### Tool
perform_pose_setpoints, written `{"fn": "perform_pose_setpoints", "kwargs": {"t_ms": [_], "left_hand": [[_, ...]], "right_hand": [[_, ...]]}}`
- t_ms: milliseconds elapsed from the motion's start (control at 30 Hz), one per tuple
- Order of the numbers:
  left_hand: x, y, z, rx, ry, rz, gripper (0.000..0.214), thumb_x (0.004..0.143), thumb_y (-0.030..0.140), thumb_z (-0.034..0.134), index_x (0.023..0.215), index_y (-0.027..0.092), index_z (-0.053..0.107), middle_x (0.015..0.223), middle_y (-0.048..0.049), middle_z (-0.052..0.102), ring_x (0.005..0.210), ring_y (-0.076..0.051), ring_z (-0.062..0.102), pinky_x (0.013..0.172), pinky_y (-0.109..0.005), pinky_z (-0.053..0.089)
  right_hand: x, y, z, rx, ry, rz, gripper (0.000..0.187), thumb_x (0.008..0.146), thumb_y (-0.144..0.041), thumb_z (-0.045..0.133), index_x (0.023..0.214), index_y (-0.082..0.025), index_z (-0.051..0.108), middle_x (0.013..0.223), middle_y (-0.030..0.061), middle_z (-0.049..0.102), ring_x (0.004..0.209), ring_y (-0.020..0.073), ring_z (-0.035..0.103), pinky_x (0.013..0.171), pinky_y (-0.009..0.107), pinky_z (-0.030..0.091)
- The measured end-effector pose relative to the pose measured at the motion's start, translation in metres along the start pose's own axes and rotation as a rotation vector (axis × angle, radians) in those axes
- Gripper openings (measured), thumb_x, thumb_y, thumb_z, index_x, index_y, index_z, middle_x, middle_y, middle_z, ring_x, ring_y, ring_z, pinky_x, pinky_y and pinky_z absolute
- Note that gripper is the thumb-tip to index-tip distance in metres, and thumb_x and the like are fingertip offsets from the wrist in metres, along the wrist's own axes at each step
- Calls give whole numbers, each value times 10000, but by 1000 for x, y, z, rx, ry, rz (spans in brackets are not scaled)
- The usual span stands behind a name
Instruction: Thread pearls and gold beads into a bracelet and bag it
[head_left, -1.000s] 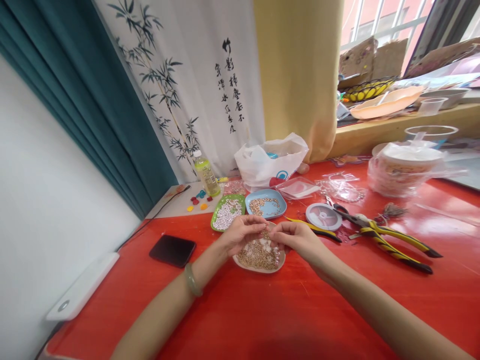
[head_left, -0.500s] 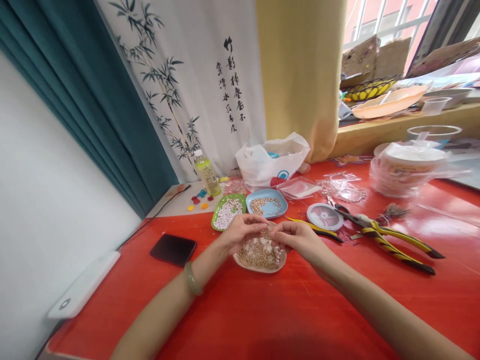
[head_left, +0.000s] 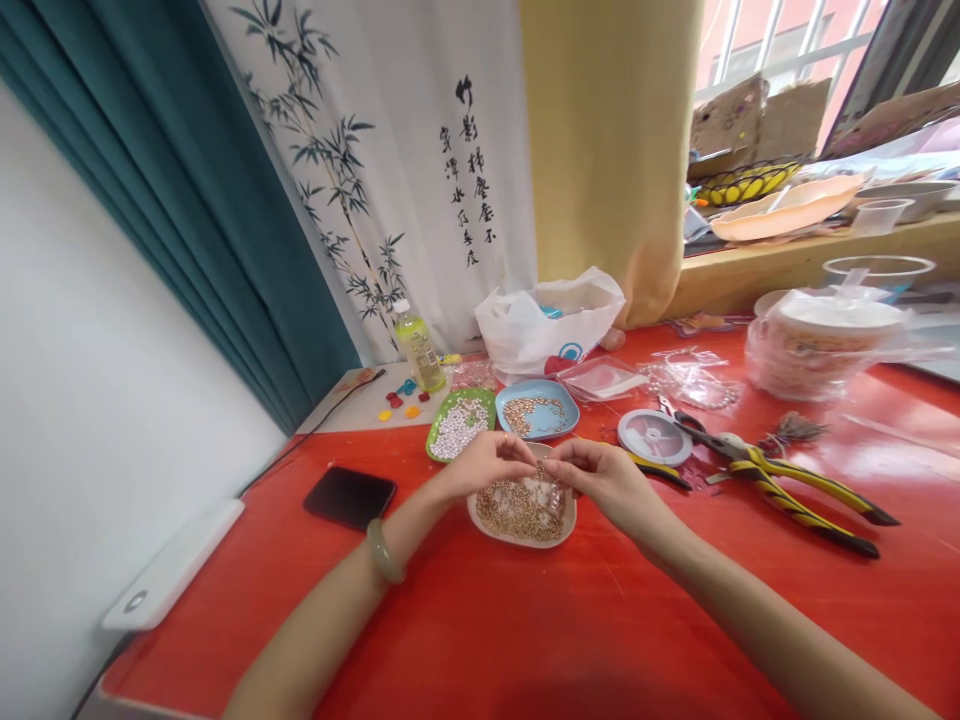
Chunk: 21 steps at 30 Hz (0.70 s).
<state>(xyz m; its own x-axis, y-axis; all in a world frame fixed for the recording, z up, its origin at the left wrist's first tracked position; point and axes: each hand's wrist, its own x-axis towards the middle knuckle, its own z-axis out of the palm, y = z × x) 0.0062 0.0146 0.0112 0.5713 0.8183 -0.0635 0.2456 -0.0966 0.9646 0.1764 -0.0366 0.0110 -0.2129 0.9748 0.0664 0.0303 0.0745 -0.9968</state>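
My left hand (head_left: 501, 462) and my right hand (head_left: 596, 474) meet fingertip to fingertip above a pale dish (head_left: 523, 541) of small gold beads (head_left: 517, 512). Thumb and finger of the left are pinched together; whatever is between them is too small to name. The right is closed too, and a short strand of beads (head_left: 559, 492) appears to hang from its fingers over the dish. Just behind the hands sit a green dish (head_left: 431, 440) of white pearl beads (head_left: 459, 428) and a blue dish (head_left: 572, 420) with some gold beads.
Right of the hands lie a spool of clear line (head_left: 654, 438) and yellow-black pliers (head_left: 787, 480). A phone (head_left: 349, 497) is at left. Behind stand a bottle (head_left: 420, 350), a white plastic bag (head_left: 517, 325) and a wrapped tub (head_left: 825, 345). Clear packets (head_left: 690, 378) lie nearby.
My fingertips have shifted slightly and still meet over the gold beads. The pinkish strand below my right hand shows less clearly. The whole view has moved a little; the dishes stay put.
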Motion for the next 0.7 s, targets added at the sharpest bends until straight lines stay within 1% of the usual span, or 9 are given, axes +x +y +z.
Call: {"fn": "perform_pose_setpoints", "kwargs": {"t_ms": [67,133,200,267,333,400,500,600,700], "left_hand": [[0,0,-4,243,-60,20,158,627,251,643,730,131,652,652,-24,630,602,-119,551,569,-220,411],[-1,1,-10,400,-64,50,167,660,267,610,760,146,665,703,-30,656,648,-134,570,593,-221,419],[0,3,-21,497,23,77,172,692,269,578,784,152,664,764,-32,671,707,-142,587,639,-218,430],[0,4,-37,585,163,80,168,714,251,549,798,155,657,821,-33,672,762,-145,591,689,-217,432],[0,2,-55,641,262,55,178,728,232,520,815,148,650,851,-51,666,792,-158,584,724,-241,424],[0,-3,-71,704,324,7,178,716,225,523,809,146,653,839,-67,665,775,-179,582,711,-271,422],[1,-13,-83,765,294,-48,145,663,202,568,766,167,664,811,-45,669,753,-177,582,684,-257,417],[2,-21,-80,795,222,-81,140,612,203,607,736,182,670,765,-20,669,728,-167,581,659,-236,407],[3,-28,-75,818,199,-90,140,595,194,605,719,174,666,760,-30,665,739,-179,573,654,-241,393]], "right_hand": [[0,-3,1,-8,13,1,190,692,-338,583,644,-157,556,567,-30,531,512,85,454,492,218,329],[-1,-6,1,-12,26,11,192,689,-342,583,636,-159,556,551,-32,527,503,87,449,490,221,329],[-1,-7,2,-14,32,22,197,685,-350,588,636,-161,554,545,-32,529,504,91,456,493,223,335],[-1,-6,1,-15,32,27,204,687,-360,590,651,-162,557,550,-31,538,513,94,466,502,223,345],[-1,-6,1,-18,27,26,210,690,-367,590,660,-162,563,560,-30,545,520,94,471,507,220,351],[-1,-5,0,-17,23,27,213,690,-369,592,656,-160,567,566,-29,549,521,91,472,508,217,352],[0,-5,0,3,14,38,212,681,-366,602,646,-160,566,560,-32,551,515,88,472,505,214,350],[-1,-6,1,52,15,47,201,663,-352,616,637,-161,560,539,-38,545,498,85,470,491,210,342],[-3,-6,3,62,31,32,190,640,-334,627,611,-160,556,515,-40,539,482,85,470,474,207,334]]}}
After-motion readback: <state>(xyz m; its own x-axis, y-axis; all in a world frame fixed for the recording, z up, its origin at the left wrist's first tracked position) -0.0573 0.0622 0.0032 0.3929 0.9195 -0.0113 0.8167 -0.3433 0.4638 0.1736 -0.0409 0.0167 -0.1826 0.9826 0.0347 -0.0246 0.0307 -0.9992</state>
